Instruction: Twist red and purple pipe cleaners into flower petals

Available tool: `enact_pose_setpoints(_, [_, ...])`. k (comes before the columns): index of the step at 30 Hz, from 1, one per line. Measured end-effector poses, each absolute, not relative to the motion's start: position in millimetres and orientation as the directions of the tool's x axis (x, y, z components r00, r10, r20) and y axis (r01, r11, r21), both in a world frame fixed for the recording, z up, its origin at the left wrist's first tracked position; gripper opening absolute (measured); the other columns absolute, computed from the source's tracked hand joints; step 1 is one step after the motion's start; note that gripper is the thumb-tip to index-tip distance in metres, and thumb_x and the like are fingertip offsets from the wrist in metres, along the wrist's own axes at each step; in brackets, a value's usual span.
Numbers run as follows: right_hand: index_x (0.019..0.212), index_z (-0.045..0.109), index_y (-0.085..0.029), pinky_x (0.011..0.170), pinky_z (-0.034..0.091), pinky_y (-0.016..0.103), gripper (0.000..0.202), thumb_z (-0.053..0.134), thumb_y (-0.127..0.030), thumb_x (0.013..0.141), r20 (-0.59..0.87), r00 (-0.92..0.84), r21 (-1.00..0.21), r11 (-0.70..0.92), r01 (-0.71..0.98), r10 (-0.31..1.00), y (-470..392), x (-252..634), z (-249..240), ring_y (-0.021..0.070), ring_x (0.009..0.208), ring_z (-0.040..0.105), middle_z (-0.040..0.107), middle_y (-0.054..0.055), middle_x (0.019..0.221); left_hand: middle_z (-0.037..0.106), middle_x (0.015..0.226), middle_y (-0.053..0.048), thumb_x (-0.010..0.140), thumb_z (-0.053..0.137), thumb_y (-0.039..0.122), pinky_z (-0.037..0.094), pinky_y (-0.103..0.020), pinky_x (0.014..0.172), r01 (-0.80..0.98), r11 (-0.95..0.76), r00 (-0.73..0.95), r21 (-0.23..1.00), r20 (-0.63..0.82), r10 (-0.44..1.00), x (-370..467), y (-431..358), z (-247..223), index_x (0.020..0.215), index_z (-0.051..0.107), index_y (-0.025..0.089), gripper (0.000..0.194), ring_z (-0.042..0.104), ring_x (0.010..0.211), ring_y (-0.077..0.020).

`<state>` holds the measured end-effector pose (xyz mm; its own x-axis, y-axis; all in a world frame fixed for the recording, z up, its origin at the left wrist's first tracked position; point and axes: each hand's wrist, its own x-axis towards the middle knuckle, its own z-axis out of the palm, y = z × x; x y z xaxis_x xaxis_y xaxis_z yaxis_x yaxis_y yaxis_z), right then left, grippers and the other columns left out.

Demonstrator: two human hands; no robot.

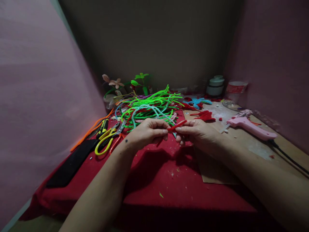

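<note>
A short red pipe cleaner point(177, 126) stretches between my two hands, above the red cloth. The thumb and fingers of my left hand point(154, 130) pinch one end of it, and a bit of red pokes out below them. On the other side my right hand point(191, 129) grips it between thumb and forefinger. Beyond my hands lies a heap of green pipe cleaners point(154, 103), with pale blue ones across its front. Several bent red pipe cleaner pieces point(205, 116) rest on the board just past my right hand.
Yellow-handled scissors point(103, 145), a cutter point(103, 126) and a black flat object point(72, 164) lie left. A pink glue gun point(253, 127) with a cord rests on the brown board point(217, 170). Behind are pipe cleaner flowers point(117, 83), a jar point(215, 86) and a cup point(236, 90). Walls flank both sides.
</note>
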<state>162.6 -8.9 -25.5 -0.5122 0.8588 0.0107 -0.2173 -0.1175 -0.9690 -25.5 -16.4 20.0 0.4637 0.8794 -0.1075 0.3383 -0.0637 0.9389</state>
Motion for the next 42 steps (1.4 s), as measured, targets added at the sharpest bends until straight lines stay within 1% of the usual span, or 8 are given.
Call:
enact_pose_setpoints(7, [0.067,0.061,-0.013,0.044,0.033,0.021,0.01,0.063,-0.023,0.067,-0.041,-0.46,-0.995,-0.076,-0.058,0.887,-14,158,-20,0.0069,0.041,0.046,0.055,-0.002,0.048,0.051,0.06,0.003,0.07,0.057,0.02,0.032,-0.018,0.05,0.499,-0.19,0.472,0.846,-0.081,0.878,-26,-12,16,0.083,0.063,0.013,0.016,0.041,0.052,-0.0059])
enact_pose_setpoints(11, [0.071,0.064,-0.014,0.047,0.032,0.022,0.009,0.056,-0.018,0.068,0.202,-0.411,-0.943,0.29,0.165,0.889,-18,157,-20,0.008,0.045,0.044,0.053,-0.003,0.05,0.051,0.063,0.002,0.076,0.053,0.029,0.031,-0.019,0.053,0.536,-0.277,0.576,0.798,-0.105,0.811,-25,-13,19,0.08,0.063,0.012,0.02,0.04,0.057,-0.0073])
enact_pose_setpoints(14, [0.073,0.064,-0.014,0.054,0.035,0.024,0.013,0.052,-0.017,0.074,0.52,-0.428,-0.625,0.671,0.399,0.739,-21,158,-24,0.0118,0.057,0.051,0.06,0.003,0.062,0.044,0.056,0.003,0.08,0.046,0.043,0.025,-0.019,0.046,0.543,-0.216,0.549,0.812,-0.149,0.822,-26,-14,18,0.071,0.058,0.012,0.034,0.034,0.049,-0.0062])
enact_pose_setpoints(17, [0.074,0.064,-0.013,0.058,0.036,0.026,0.017,0.048,-0.017,0.08,0.687,-0.494,-0.251,0.811,0.529,0.534,-22,157,-29,0.0146,0.062,0.053,0.062,0.007,0.066,0.042,0.054,0.003,0.079,0.046,0.048,0.022,-0.02,0.045,0.517,-0.184,0.528,0.836,-0.142,0.837,-25,-14,16,0.066,0.056,0.011,0.04,0.031,0.048,-0.0057])
enact_pose_setpoints(22, [0.069,0.062,-0.012,0.055,0.035,0.026,0.021,0.046,-0.013,0.082,0.769,-0.522,-0.02,0.83,0.558,0.369,-19,158,-31,0.0143,0.056,0.049,0.059,0.006,0.059,0.047,0.062,0.003,0.07,0.061,0.036,0.026,-0.02,0.052,0.449,-0.132,0.556,0.884,-0.161,0.815,-23,-16,15,0.076,0.061,0.011,0.025,0.035,0.055,-0.0061])
enact_pose_setpoints(28, [0.08,0.064,-0.01,0.059,0.034,0.029,0.022,0.043,-0.013,0.086,0.746,-0.618,0.181,0.817,0.547,0.248,-24,162,-22,0.0155,0.06,0.047,0.06,0.006,0.064,0.046,0.063,0.003,0.071,0.058,0.031,0.029,-0.021,0.054,0.302,-0.079,0.6,0.95,-0.125,0.79,-23,-16,8,0.077,0.059,0.013,0.019,0.037,0.055,-0.0067])
enact_pose_setpoints(34, [0.08,0.064,-0.009,0.06,0.032,0.03,0.026,0.039,-0.013,0.088,0.699,-0.681,0.272,0.8,0.535,0.218,-29,161,-19,0.0161,0.062,0.046,0.06,0.006,0.065,0.047,0.058,0.003,0.073,0.055,0.024,0.027,-0.02,0.051,0.225,-0.021,0.56,0.974,-0.112,0.821,-25,-10,1,0.069,0.056,0.013,0.012,0.037,0.052,-0.0056])
enact_pose_setpoints(42, [0.072,0.061,-0.011,0.059,0.031,0.029,0.023,0.042,-0.012,0.086,0.693,-0.677,0.266,0.785,0.56,0.247,-28,159,-20,0.0152,0.059,0.044,0.058,0.005,0.062,0.047,0.063,0.004,0.066,0.058,0.02,0.029,-0.02,0.056,0.29,-0.045,0.571,0.956,-0.135,0.81,-22,-11,-1,0.071,0.054,0.014,0.009,0.039,0.057,-0.0069])
